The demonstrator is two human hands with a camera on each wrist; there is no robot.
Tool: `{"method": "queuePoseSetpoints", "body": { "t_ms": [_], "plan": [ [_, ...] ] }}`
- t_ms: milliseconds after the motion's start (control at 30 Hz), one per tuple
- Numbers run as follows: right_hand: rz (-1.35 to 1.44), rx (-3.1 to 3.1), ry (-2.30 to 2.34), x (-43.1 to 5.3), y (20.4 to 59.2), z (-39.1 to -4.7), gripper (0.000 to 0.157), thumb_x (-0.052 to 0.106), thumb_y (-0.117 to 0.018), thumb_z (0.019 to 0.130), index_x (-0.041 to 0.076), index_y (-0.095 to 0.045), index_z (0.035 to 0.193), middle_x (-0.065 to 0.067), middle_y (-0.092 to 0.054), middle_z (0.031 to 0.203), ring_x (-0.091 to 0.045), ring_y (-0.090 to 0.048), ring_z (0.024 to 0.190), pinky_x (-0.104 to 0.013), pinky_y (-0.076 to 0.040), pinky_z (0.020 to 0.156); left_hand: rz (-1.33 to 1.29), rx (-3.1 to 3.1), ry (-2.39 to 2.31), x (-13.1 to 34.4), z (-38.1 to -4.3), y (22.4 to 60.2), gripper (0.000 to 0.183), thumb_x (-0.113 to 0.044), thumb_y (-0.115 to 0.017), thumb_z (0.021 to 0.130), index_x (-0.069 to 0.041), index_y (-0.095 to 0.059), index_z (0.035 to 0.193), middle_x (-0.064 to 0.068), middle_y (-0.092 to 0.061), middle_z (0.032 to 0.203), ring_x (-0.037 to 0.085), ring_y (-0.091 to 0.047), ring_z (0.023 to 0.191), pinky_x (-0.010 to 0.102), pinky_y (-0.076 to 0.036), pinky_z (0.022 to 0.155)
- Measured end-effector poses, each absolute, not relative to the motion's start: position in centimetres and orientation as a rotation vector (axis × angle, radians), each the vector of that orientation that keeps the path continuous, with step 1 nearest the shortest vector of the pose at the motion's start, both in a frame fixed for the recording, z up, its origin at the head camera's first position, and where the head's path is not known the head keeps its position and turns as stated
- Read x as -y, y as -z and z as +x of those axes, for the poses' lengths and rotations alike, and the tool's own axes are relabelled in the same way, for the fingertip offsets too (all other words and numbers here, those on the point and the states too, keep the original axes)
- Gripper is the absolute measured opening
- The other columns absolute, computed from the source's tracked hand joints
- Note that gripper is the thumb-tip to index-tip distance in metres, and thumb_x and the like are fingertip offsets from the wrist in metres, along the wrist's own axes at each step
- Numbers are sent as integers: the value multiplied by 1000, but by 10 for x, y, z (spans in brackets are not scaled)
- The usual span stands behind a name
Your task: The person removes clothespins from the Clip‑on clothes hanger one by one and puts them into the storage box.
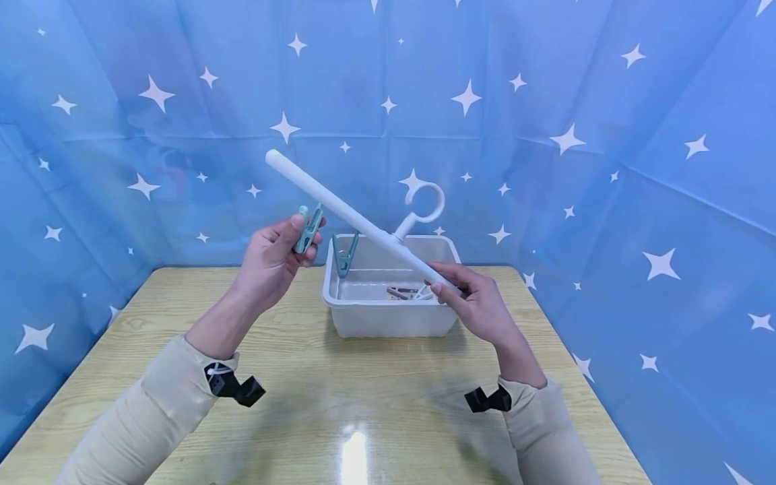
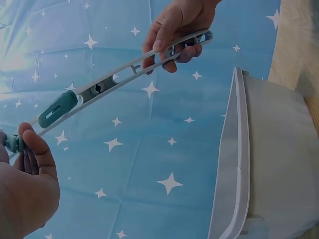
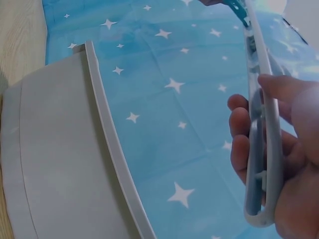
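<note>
A white hanger (image 1: 339,207), a straight bar with a curved hook, slants over the basin. My right hand (image 1: 475,296) grips its lower right end, fingers on one side and thumb on the other in the right wrist view. My left hand (image 1: 275,259) pinches a teal clothespin (image 1: 310,230) beside the bar's raised left half. A second teal clothespin (image 1: 343,256) shows just below the bar; in the left wrist view a teal clothespin (image 2: 58,109) overlaps the hollow underside. Whether it is fixed there I cannot tell.
Behind the hanger, a white basin (image 1: 388,322) stands on the wooden table (image 1: 303,404), with a few brown and white clothespins (image 1: 403,294) inside. Blue star-patterned cloth (image 1: 364,81) encloses the back and sides.
</note>
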State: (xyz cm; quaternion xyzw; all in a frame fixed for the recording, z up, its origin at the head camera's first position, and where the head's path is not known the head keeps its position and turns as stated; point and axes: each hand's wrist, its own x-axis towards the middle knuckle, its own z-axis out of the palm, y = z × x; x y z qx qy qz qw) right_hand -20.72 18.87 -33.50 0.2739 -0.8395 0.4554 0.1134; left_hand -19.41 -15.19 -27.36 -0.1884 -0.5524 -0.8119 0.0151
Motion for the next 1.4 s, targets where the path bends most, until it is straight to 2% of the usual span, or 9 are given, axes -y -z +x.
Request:
{"method": "queuePoseSetpoints", "body": {
  "t_ms": [300,467,567,700,1000,1167,1400],
  "plan": [
    [835,2454,-1352,-188,333,-205,34,17,-63,99,21,-65,133,-6,-64,83,-23,-56,67,-27,-41,52,-493,1803,2273,150,-191,273,19,-28,-63,100,-19,-78,96,-4,-70,82,8,-59,66,20,-48,63],
    [836,2449,-1320,-188,333,-205,35,16,-64,98,21,-65,133,-6,-64,82,-21,-54,65,-26,-40,52,-504,1838,2081,150,-191,274,13,-21,-66,98,-20,-79,99,-5,-72,81,7,-62,64,21,-50,61],
    [813,2460,-1267,-188,332,-204,36,17,-66,97,21,-64,133,-5,-64,84,-14,-50,64,-26,-40,53,-514,1854,1934,151,-191,275,13,-17,-69,95,-18,-79,104,-8,-72,79,7,-63,64,21,-51,61],
    [806,2475,-1217,-187,330,-202,38,18,-68,96,20,-64,133,-4,-63,84,-14,-48,63,-26,-40,53,-546,1823,1811,151,-191,277,19,-15,-75,91,-9,-78,108,-9,-71,73,7,-64,63,18,-51,60],
    [944,2443,-1275,-187,330,-202,37,15,-65,98,19,-64,135,-3,-63,75,-13,-52,62,-26,-39,51,-653,1746,1564,149,-192,281,24,-9,-77,88,-1,-76,110,-9,-65,82,8,-60,70,15,-48,60],
    [954,2437,-1282,-186,330,-201,37,13,-64,98,18,-64,135,-2,-65,76,-13,-56,64,-26,-41,52,-692,1742,1692,151,-192,280,25,-11,-75,89,1,-74,112,-8,-70,80,8,-66,66,19,-53,60],
    [891,2442,-1344,-185,329,-201,37,16,-63,99,20,-63,136,-6,-65,81,-17,-57,66,-27,-43,54,-681,1752,1821,151,-191,280,21,-16,-71,94,-8,-75,112,-7,-76,87,6,-68,70,21,-55,62]
  ]
}}
